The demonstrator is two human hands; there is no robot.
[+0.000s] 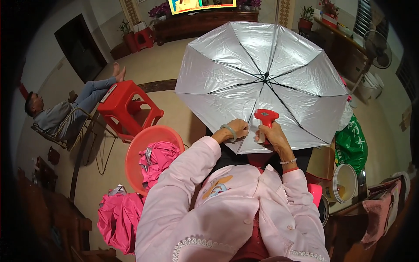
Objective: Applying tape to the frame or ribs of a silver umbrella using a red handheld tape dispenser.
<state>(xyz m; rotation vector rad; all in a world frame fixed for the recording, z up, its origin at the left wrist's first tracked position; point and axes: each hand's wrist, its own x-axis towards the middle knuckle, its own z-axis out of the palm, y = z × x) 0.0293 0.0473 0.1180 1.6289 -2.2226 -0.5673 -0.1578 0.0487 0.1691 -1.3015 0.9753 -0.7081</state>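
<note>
An opened umbrella [305, 56] spreads before me, its silver inner side and black ribs facing me and its shaft pointing up and away. At its near edge, my left hand [237, 129] is closed, fingertips pinched against the silver cloth beside a rib; a pale bangle circles that wrist. Just to its right, my right hand [275, 137] grips a red pistol-shaped hand tool [266, 116], its head upward over the cloth. The tool's exact kind is unclear. The two hands are close together but apart.
Left stand a coral basin [132, 159] of pink folded umbrellas [158, 159], another pink pile [120, 220] and a red stool [126, 102]. A person [65, 111] reclines in a chair beyond. At right are a green bag [352, 146], white buckets [344, 183] and a fan [378, 49].
</note>
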